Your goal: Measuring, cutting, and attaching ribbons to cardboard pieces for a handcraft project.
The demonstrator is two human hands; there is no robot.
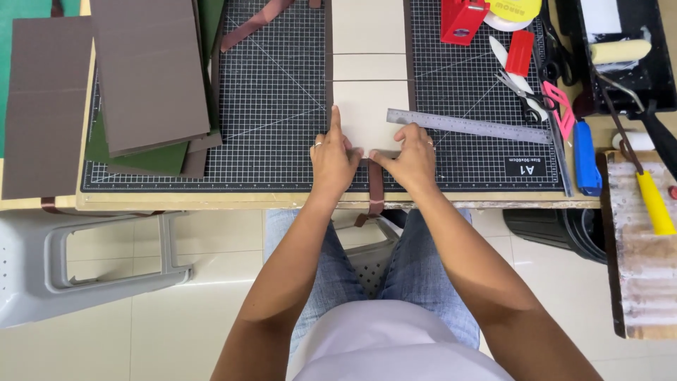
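Observation:
A cream board panel (368, 106) edged in brown lies on the black gridded cutting mat (275, 106), with more cream panels (368, 28) beyond it. My left hand (333, 159) presses on the panel's near edge, index finger stretched along its left side. My right hand (411, 156) presses the near right corner with fingers curled. A brown ribbon (376, 189) runs out from under the panel between my hands and hangs over the table edge. A steel ruler (469, 126) lies just right of my right hand.
Brown and green boards (148, 70) are stacked at the left. Red tape dispenser (462, 20), scissors (525, 95), blue cutter (585, 156), a yellow-handled tool (652, 201) and a paint roller tray (620, 49) sit at the right. A grey plastic stool (77, 261) stands below left.

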